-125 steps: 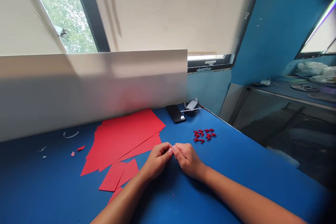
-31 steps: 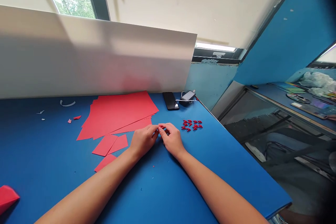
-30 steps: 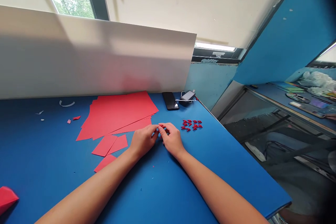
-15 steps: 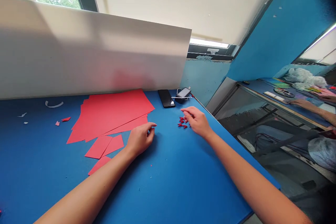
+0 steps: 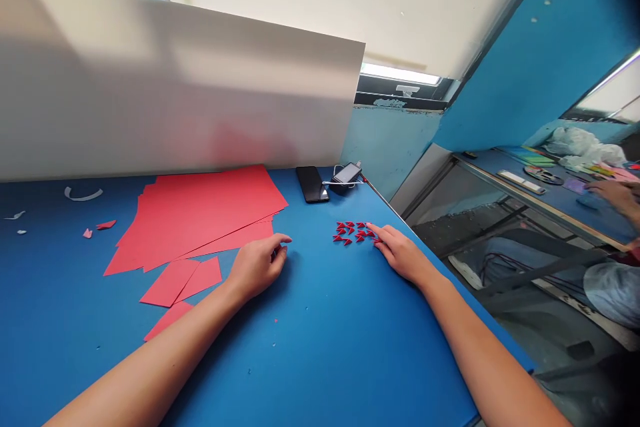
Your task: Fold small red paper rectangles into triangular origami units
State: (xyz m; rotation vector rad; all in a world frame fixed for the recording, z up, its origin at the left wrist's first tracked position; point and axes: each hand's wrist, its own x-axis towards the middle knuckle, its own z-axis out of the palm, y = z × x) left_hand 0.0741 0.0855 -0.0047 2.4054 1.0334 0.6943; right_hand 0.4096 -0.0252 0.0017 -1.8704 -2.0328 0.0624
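- Blue worktop [image 5: 60,293], smooth and matte, backed by a white panel [image 5: 175,73]
- Red paper sheets [image 5: 200,213], flat, straight-cut, overlapping, with loose rectangular pieces below
- Left hand [image 5: 257,268], loosely curled on the blue surface; whether it pinches anything is too small to tell
- Black smartphone [image 5: 312,184] near the panel, no readable writing
- Small folded red paper triangles [image 5: 353,232], clustered in rows between the hands, which stand well apart
- Right hand [image 5: 400,255], fingers extended, fingertips [image 5: 373,232] touching the cluster's right edge
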